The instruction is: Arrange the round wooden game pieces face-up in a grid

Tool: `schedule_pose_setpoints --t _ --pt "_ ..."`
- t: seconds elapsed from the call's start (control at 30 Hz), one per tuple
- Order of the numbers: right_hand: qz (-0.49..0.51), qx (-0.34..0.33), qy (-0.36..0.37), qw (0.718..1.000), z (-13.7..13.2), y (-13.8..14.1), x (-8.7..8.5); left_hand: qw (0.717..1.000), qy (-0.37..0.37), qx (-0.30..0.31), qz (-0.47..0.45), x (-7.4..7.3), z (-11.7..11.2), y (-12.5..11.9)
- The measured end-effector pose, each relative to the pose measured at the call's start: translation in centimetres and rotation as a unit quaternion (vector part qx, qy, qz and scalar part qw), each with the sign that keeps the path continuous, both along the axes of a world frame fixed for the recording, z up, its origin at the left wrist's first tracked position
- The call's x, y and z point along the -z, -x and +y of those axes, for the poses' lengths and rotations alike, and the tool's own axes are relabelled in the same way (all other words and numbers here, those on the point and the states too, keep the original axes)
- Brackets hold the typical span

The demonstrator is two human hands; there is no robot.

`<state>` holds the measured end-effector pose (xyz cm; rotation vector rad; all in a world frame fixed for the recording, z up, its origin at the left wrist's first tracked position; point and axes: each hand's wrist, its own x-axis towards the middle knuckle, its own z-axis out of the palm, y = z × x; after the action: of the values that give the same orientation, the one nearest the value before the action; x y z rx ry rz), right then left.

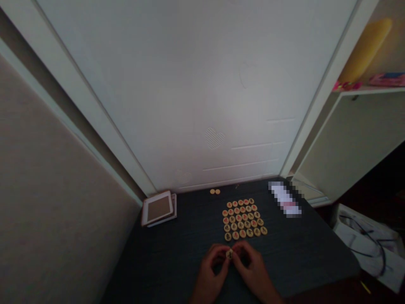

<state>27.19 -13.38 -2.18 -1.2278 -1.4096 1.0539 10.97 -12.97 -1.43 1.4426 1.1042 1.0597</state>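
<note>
Between the fingertips of both hands is one round wooden Chinese chess piece (229, 254) with a dark character on its face. My left hand (212, 267) pinches it from the left, and my right hand (251, 266) from the right. Just beyond my fingers, several more Chinese chess pieces (242, 233) lie flat in close rows, some marked red and some dark. Two plain-faced discs (215, 191) rest side by side at the back of the dark table (177, 261).
Framed flat items (160, 208) are stacked at the table's back left. A blurred-out white and pink item (285, 200) lies at the back right. A white panel (202, 84) rises behind the table. Right of it stands a white box (370, 242) with a dark cable.
</note>
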Motion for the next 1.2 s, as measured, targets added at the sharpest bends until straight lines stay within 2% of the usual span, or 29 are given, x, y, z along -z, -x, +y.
schedule_pose_setpoints --t 0.13,0.37,0.6,0.9,1.2 --pt "-0.003 -0.003 -0.006 1.000 0.0 0.0 -0.2 1.000 0.000 0.006 0.001 0.1 0.0 0.0" --pt "-0.023 0.012 0.000 1.000 0.1 -0.1 -0.1 1.000 -0.015 0.017 0.012 -0.6 0.0 -0.1" --pt "-0.022 -0.008 -0.011 1.000 -0.2 -0.1 -0.5 1.000 -0.013 -0.020 0.015 -0.9 -0.1 -0.2" --pt "0.003 -0.005 -0.003 1.000 -0.1 0.1 0.0 1.000 0.023 -0.017 -0.003 -0.2 0.0 0.1" --pt "0.007 0.003 0.000 1.000 0.0 0.1 0.5 1.000 -0.013 -0.008 0.007 0.6 0.1 0.1"
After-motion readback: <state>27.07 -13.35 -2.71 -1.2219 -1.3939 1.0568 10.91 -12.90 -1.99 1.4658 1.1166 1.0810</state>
